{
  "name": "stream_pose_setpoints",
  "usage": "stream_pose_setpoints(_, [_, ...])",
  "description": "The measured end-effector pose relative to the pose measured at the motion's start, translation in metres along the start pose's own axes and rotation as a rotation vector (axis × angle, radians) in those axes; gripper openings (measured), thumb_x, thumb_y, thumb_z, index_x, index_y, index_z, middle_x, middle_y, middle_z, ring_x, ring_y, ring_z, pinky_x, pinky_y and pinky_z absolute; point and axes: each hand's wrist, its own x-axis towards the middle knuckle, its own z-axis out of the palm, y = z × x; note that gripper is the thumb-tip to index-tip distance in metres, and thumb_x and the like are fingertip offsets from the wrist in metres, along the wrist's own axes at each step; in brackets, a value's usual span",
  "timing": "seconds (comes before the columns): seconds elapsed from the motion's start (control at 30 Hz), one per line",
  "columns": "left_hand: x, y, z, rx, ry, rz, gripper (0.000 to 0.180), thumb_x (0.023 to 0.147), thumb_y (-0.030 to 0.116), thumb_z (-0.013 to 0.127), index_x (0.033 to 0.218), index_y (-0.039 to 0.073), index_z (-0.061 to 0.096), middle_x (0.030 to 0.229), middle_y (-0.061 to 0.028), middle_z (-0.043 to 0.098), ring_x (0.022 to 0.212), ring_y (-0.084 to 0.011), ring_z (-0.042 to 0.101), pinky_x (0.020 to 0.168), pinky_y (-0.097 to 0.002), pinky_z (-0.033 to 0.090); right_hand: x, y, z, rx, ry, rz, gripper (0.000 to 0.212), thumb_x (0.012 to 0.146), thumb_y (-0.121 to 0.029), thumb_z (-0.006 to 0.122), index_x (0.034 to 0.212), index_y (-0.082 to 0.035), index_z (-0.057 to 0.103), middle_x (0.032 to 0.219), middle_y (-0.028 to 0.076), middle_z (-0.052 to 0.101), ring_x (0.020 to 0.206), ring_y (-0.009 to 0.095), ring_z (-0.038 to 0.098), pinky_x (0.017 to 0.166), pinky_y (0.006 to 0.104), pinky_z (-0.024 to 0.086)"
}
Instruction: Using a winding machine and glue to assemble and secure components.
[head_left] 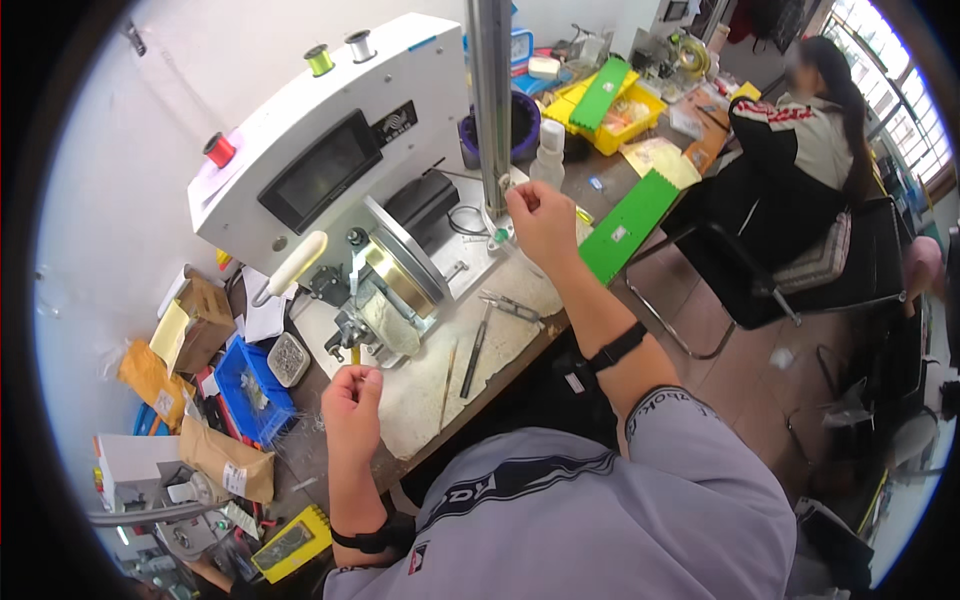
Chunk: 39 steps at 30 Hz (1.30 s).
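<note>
1. Currently, L hand (352, 400) is held w/ fingers curled in & thumb pressed to index; whether anything thin is pinched can't be told.
2. R hand (543, 225) is likewise curled, thumb to index; can't be told if anything's gripped.
3. White benchtop machine (350, 215) w/ display is stood ahead of both grips; its metal clamp fixture (350, 335) is seen just beyond L hand, contact unclear.
4. Upright metal post (486, 90) is set just ahead & left of R hand; touching or not can't be told.
5. Btwn the hands, on a pale sheet (415, 400), metal tweezers (514, 307), black pen-shaped tool (476, 355) & thin brown stick (448, 388) are laid, apart from both grips.
6. Blue plastic tray (272, 428) is placed left of L hand.
7. White-capped bottle (547, 170) is stood just beyond R hand; green board (640, 215) is laid to that hand's right.
8. Well right of R grip, a chair is occupied by a co-worker (800, 140).
</note>
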Motion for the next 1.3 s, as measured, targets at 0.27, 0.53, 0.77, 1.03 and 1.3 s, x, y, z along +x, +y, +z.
stream_pose_setpoints(0.27, [-0.005, -0.011, -0.010, -0.005, 0.080, 0.027, 0.022, 0.100, 0.020, 0.071, 0.087, 0.004, 0.064, 0.073, 0.0097, 0.052, 0.065, -0.0002, 0.039, 0.058, -0.0205, 0.030, 0.008, 0.019, 0.008, 0.112, 0.056, 0.025, 0.012, 0.091, -0.011, 0.071, 0.094, 0.000, 0.074, 0.073, 0.010, 0.072, 0.063, 0.015, 0.067, 0.061, 0.0312, 0.053])
stream_pose_setpoints(0.53, [-0.002, -0.011, -0.010, -0.002, 0.071, 0.006, 0.022, 0.098, 0.018, 0.073, 0.085, 0.004, 0.063, 0.072, 0.0105, 0.050, 0.064, 0.0009, 0.036, 0.057, -0.0198, 0.026, 0.005, 0.023, 0.013, 0.155, 0.014, 0.030, 0.013, 0.091, -0.011, 0.072, 0.095, 0.001, 0.075, 0.074, 0.010, 0.072, 0.064, 0.014, 0.067, 0.061, 0.0303, 0.053])
stream_pose_setpoints(0.77, [0.000, -0.011, -0.013, -0.008, 0.111, 0.006, 0.026, 0.095, 0.016, 0.077, 0.078, 0.006, 0.059, 0.065, 0.0124, 0.044, 0.059, 0.0019, 0.029, 0.053, -0.0218, 0.019, -0.005, 0.024, 0.018, 0.169, -0.023, 0.049, 0.013, 0.090, -0.010, 0.073, 0.097, 0.001, 0.075, 0.078, 0.012, 0.073, 0.067, 0.017, 0.070, 0.065, 0.0309, 0.055])
stream_pose_setpoints(1.03, [-0.002, -0.006, -0.016, 0.036, 0.153, 0.006, 0.027, 0.093, 0.012, 0.077, 0.075, 0.006, 0.057, 0.064, 0.0124, 0.043, 0.058, 0.0019, 0.029, 0.053, -0.0219, 0.018, -0.022, 0.009, 0.025, 0.262, -0.110, -0.079, 0.013, 0.093, -0.008, 0.074, 0.102, 0.001, 0.074, 0.082, 0.004, 0.070, 0.071, 0.006, 0.063, 0.064, 0.0236, 0.051])
stream_pose_setpoints(1.3, [-0.019, 0.028, -0.024, 0.114, 0.240, 0.119, 0.026, 0.092, 0.007, 0.077, 0.075, 0.005, 0.057, 0.063, 0.0104, 0.047, 0.057, 0.0022, 0.034, 0.052, -0.0200, 0.021, -0.033, -0.026, 0.013, 0.267, -0.206, 0.066, 0.014, 0.088, -0.013, 0.077, 0.095, -0.001, 0.075, 0.085, 0.008, 0.070, 0.064, 0.015, 0.063, 0.060, 0.0299, 0.051])
